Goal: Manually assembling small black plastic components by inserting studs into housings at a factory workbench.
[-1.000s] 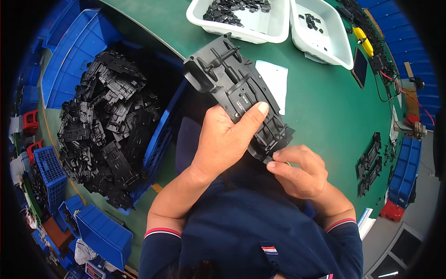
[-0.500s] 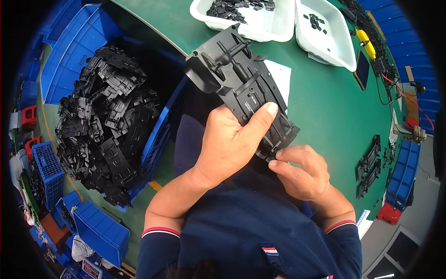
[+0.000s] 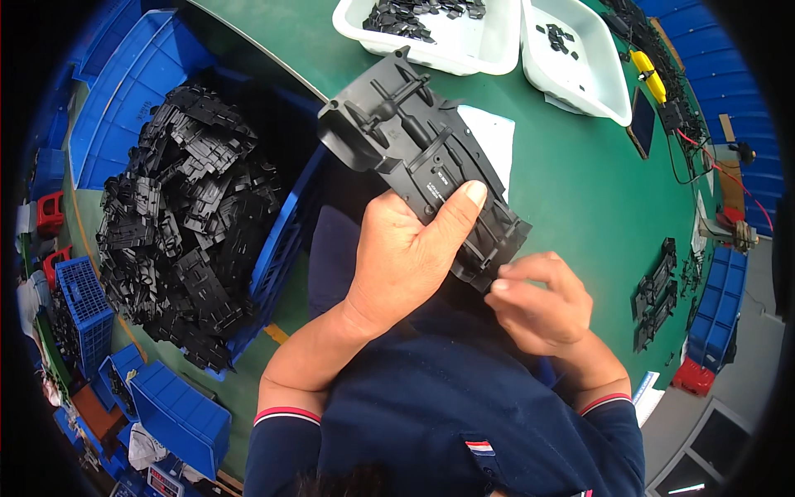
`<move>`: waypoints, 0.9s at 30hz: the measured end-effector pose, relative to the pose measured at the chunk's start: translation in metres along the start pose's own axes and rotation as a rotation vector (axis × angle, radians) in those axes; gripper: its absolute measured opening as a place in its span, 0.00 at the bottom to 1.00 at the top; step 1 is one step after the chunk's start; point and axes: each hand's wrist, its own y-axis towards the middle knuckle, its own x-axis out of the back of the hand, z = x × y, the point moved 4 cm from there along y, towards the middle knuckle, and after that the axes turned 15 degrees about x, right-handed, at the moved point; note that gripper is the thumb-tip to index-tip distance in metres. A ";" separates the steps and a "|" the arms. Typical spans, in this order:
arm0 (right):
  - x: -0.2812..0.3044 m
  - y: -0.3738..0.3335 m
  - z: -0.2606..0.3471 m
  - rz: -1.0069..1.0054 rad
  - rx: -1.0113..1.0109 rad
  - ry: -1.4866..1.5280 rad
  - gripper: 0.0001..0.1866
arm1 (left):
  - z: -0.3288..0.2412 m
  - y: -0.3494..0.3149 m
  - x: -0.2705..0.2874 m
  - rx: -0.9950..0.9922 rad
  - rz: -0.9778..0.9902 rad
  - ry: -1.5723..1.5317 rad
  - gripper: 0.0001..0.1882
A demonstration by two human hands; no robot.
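Observation:
My left hand (image 3: 406, 248) is closed round a black moulded plastic toy-car chassis (image 3: 418, 137), with the thumb lying across its face. The chassis tilts, its wide end up and to the left over the table edge and its narrow end down by my right hand. My right hand (image 3: 542, 302) is closed, thumb and fingertips drawn together right beside that narrow end. Whether a small piece sits between those fingertips cannot be made out.
Left of me, a blue crate (image 3: 137, 99) holds a heap of black plastic parts (image 3: 186, 215). Two white trays (image 3: 489, 54) with small black pieces stand on the green table (image 3: 571, 182). More black parts (image 3: 656, 290), a phone (image 3: 641, 124) and a yellow tool (image 3: 648, 76) lie at right.
The chassis and my left hand have shifted slightly left. My right fingertips have moved a little off the narrow end and curled in more.

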 end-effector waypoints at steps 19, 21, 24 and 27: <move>0.030 0.010 -0.008 -0.185 -0.229 -0.017 0.20 | -0.007 -0.012 -0.017 -0.139 -0.007 0.160 0.07; 0.032 0.003 -0.008 -0.243 -0.288 0.032 0.18 | -0.010 -0.013 -0.020 -0.166 -0.002 0.155 0.06; 0.032 -0.016 -0.009 -0.371 -0.414 0.173 0.09 | -0.016 -0.015 -0.018 -0.265 -0.053 0.208 0.06; 0.021 -0.026 -0.006 -0.253 -0.522 0.259 0.06 | -0.021 -0.015 -0.021 -0.346 -0.101 0.188 0.05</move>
